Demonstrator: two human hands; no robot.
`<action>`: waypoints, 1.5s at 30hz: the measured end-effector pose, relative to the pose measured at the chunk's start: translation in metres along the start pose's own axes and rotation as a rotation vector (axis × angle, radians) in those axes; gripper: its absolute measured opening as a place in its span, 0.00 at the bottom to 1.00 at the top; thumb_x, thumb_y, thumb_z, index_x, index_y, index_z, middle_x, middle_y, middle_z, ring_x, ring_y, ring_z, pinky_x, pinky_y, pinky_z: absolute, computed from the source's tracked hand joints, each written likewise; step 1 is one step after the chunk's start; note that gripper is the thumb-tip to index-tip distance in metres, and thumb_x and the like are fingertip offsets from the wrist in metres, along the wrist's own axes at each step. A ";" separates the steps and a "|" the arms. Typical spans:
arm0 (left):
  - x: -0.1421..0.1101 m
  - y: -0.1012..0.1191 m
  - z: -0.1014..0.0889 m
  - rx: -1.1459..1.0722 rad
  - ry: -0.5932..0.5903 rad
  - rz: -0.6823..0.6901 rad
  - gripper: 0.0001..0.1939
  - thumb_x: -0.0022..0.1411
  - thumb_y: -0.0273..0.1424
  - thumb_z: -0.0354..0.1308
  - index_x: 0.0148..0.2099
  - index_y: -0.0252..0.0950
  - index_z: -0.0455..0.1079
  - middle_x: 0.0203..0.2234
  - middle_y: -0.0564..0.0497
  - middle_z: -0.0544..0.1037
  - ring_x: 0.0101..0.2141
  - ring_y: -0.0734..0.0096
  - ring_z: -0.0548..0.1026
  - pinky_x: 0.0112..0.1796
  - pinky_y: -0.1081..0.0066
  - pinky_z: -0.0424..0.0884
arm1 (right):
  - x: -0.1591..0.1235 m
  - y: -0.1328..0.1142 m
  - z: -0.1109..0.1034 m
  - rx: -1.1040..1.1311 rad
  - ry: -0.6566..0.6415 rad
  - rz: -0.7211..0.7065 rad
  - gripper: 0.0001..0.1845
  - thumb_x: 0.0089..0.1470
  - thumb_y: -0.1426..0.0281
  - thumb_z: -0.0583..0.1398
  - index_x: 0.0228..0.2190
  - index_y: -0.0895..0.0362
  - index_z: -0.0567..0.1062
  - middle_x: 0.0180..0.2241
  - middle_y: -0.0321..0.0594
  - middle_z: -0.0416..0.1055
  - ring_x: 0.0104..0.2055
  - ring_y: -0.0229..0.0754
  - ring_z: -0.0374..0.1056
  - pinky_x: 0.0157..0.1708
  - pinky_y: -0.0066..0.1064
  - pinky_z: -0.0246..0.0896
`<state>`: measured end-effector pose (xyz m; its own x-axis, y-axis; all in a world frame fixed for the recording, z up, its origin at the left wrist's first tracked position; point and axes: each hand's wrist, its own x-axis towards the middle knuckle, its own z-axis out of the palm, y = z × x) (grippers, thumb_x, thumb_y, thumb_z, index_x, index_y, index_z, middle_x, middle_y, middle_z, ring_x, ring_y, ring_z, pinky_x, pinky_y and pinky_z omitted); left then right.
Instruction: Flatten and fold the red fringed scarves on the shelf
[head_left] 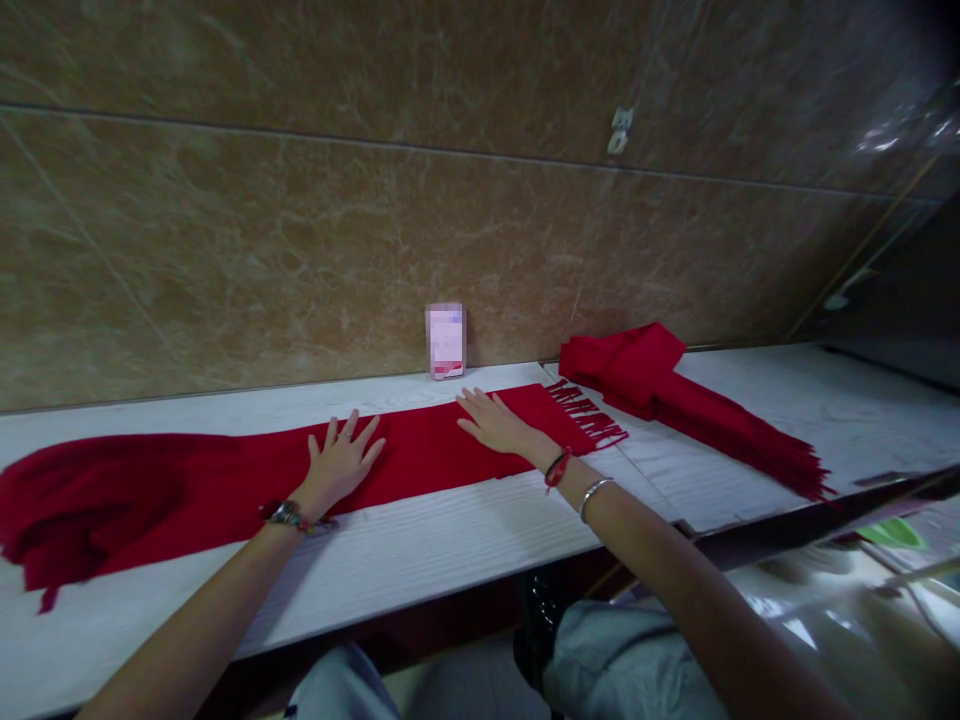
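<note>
A long red scarf point(187, 485) lies flat along a white table point(420, 550), its fringed end point(592, 415) to the right and its left part bunched. My left hand point(341, 462) rests flat on the scarf's middle, fingers spread. My right hand point(495, 420) lies flat on the scarf further right, fingers stretched out, close to the fringe. Both wrists wear bracelets.
A second red scarf point(675, 400), loosely folded, lies at the right of the table with its fringe toward the edge. A small pink and white card point(446, 340) stands against the brown marble wall point(300, 220). A green object point(892, 532) shows below the table at right.
</note>
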<state>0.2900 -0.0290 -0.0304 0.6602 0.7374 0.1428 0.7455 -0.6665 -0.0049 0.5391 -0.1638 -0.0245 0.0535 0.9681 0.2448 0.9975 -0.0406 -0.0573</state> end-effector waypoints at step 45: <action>0.025 -0.061 0.006 -0.059 -0.120 0.248 0.27 0.65 0.44 0.34 0.63 0.43 0.47 0.62 0.47 0.46 0.60 0.59 0.45 0.55 0.53 0.46 | -0.011 -0.143 0.011 0.207 -0.158 -0.437 0.23 0.60 0.63 0.44 0.56 0.53 0.59 0.59 0.45 0.52 0.61 0.48 0.44 0.57 0.49 0.40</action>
<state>0.2617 0.0305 -0.0325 0.8306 0.5562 0.0258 0.5554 -0.8309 0.0327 0.3952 -0.1664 -0.0298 -0.3906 0.9098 0.1405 0.8942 0.4112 -0.1768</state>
